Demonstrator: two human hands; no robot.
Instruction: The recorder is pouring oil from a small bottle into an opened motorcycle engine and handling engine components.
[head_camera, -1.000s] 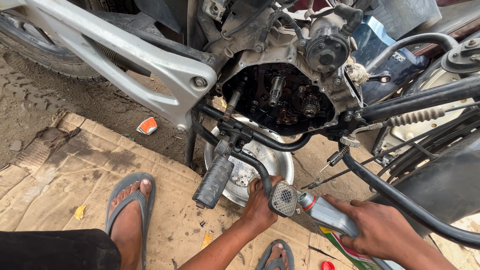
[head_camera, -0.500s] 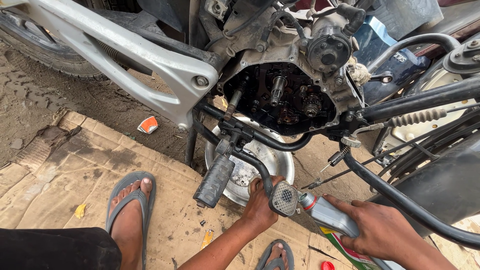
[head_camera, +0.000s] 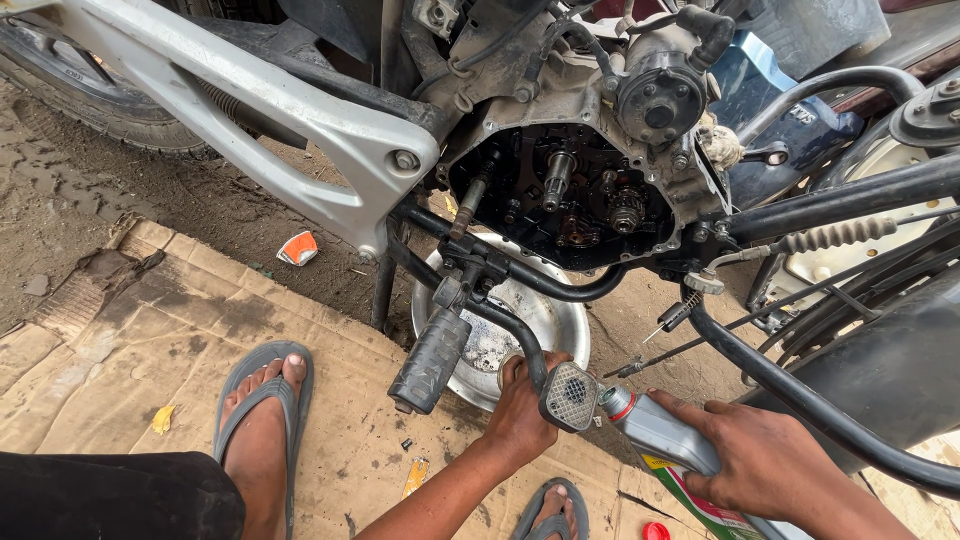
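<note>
Grey plastic marks the oil bottle, which our right hand grips around its body, fingers wrapped tight, with the neck tilted toward a round mesh strainer just beside the spout. Our left hand is closed around something at the rim of the steel bowl — what it pinches is hidden by the fingers and by the black brake pedal arm crossing in front. The bowl sits on the ground under the open engine case, where bare gears and shafts show. A ribbed footpeg hangs just left of the bowl. We crouch on flattened cardboard — one sandalled foot planted on it, a red cap lying near the bottle's base.
</note>
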